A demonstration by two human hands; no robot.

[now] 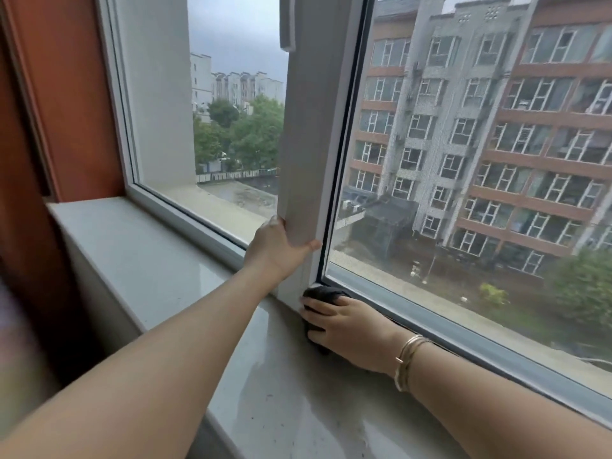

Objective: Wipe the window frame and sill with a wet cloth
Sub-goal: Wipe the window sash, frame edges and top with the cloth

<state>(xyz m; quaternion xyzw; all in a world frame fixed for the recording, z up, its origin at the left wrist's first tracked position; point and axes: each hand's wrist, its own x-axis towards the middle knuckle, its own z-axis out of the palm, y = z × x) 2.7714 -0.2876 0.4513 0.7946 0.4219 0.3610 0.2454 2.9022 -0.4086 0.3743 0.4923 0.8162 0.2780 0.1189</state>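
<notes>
Dark grey crumpled cloth (323, 294): pressed into the bottom corner where the upright window post meets the lower frame rail, mostly covered by the right hand (344, 326). Right hand's fingers curled over the cloth, gripping it, wrist against the rail; thin gold bangles (409, 361) on that wrist. Nearest of all, pale polished stone sill (159, 266), glossy, with wet streaks and dark specks just below the right forearm. Both bare forearms reaching in over the sill from the bottom edge. A little farther up, left hand (280, 248) clasped round the lower end of the white window frame (311, 144), thumb on the left face, fingertips wrapped round to the right face, just above the cloth. To the left, orange-brown wall panel (63, 94) beside the window reveal. Beyond the glass, green trees (248, 130), white blocks in the distance, and a grey and reddish apartment building (496, 127) on the right, under an overcast sky.
</notes>
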